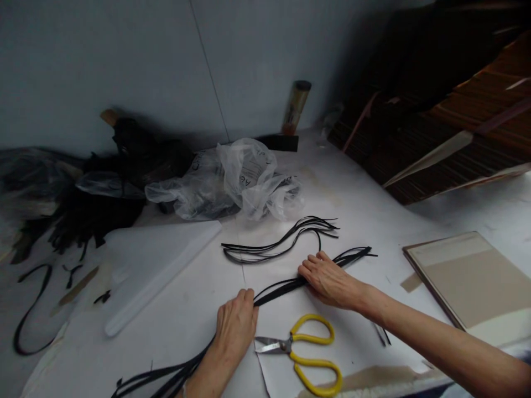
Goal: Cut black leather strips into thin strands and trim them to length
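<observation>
A bundle of thin black straps (280, 289) runs slantwise across the white table, gripped by both hands. My left hand (236, 320) is closed around it at the lower middle, and its loose ends trail out toward the bottom left. Farther along to the right, my right hand (327, 278) has its fingers wrapped on the same bundle, whose tips stick out beyond the knuckles. Just behind lies a second, wavy group of black strips (274, 246). Scissors with yellow handles (317, 362) rest in front of the hands, blades toward the left hand.
Crumpled clear plastic bags (244, 177) lie at the back beside dark heaped material (136, 155). A white folded sheet (161, 260) is at left, near a curled black strap (31, 309). A cylindrical can (296, 108) stands by the wall. Flat boards (477, 282) and stacked cardboard (452, 121) occupy the right.
</observation>
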`<state>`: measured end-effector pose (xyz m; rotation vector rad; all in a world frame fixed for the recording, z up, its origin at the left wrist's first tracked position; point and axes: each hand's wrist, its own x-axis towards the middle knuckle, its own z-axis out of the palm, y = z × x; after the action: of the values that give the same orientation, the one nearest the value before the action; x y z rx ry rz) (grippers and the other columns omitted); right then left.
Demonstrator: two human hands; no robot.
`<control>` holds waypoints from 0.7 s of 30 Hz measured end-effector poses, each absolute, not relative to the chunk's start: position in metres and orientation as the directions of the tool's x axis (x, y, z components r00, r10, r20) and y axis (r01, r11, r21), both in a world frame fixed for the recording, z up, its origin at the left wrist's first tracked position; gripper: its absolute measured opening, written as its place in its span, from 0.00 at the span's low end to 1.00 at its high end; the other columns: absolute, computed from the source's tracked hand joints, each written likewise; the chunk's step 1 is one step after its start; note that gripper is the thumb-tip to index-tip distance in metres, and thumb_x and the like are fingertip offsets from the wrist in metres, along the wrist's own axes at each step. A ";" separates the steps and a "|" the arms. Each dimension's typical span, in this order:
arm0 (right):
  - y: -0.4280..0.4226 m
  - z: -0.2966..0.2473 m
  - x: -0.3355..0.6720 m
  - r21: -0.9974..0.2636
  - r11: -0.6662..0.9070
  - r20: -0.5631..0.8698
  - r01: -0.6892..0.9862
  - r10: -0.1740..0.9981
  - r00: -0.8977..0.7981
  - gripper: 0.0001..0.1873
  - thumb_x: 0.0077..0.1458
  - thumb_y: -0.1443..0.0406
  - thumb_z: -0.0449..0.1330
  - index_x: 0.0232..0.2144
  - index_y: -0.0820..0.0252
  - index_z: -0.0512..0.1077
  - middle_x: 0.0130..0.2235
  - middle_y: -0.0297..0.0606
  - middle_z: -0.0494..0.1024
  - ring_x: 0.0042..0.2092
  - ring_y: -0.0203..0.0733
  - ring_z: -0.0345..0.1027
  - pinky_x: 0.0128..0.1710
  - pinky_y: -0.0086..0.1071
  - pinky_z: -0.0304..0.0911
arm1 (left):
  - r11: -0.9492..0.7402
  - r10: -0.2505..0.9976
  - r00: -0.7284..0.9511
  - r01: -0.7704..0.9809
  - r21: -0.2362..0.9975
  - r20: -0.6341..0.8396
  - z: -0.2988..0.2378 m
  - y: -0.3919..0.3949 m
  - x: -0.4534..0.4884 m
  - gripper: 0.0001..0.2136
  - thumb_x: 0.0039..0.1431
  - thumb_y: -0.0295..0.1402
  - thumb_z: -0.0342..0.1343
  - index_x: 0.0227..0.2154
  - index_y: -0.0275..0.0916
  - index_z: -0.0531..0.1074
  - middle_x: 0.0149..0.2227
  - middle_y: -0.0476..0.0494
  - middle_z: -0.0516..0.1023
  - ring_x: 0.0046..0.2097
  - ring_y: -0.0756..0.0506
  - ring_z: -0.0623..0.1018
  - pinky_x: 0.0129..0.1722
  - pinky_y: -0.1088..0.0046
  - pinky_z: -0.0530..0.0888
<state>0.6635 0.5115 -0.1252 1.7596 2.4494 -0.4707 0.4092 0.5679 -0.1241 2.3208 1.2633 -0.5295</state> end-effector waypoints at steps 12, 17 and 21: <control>0.504 -0.134 0.721 -0.068 0.166 -0.266 0.984 0.947 -0.178 0.13 0.53 0.79 0.48 0.35 0.62 0.67 0.33 0.39 0.73 0.32 0.42 0.66 0.39 0.37 0.53 | -0.385 0.791 0.439 0.898 0.211 -0.426 -0.118 0.635 0.387 0.10 0.61 0.29 0.45 0.33 0.41 0.72 0.37 0.42 0.77 0.40 0.41 0.77 0.36 0.68 0.64; 0.555 -0.125 0.750 -0.055 0.172 -0.176 0.984 0.968 -0.179 0.12 0.60 0.74 0.44 0.35 0.61 0.66 0.34 0.40 0.73 0.34 0.43 0.66 0.38 0.38 0.53 | -0.237 0.823 0.388 0.899 0.369 -0.415 -0.123 0.674 0.386 0.08 0.56 0.32 0.53 0.39 0.42 0.71 0.34 0.45 0.76 0.40 0.42 0.75 0.38 0.69 0.63; 0.573 -0.129 0.759 -0.064 0.196 -0.068 0.979 0.977 -0.200 0.16 0.52 0.73 0.51 0.44 0.64 0.67 0.42 0.48 0.72 0.43 0.52 0.65 0.43 0.44 0.55 | -0.074 0.816 0.378 0.819 0.570 -0.437 -0.123 0.678 0.375 0.22 0.49 0.33 0.61 0.48 0.40 0.65 0.30 0.52 0.70 0.34 0.47 0.71 0.36 0.73 0.63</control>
<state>0.7595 0.5727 -0.1292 1.9792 2.4199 -0.1452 0.3753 0.6781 -0.1229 1.8622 1.4177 -0.0043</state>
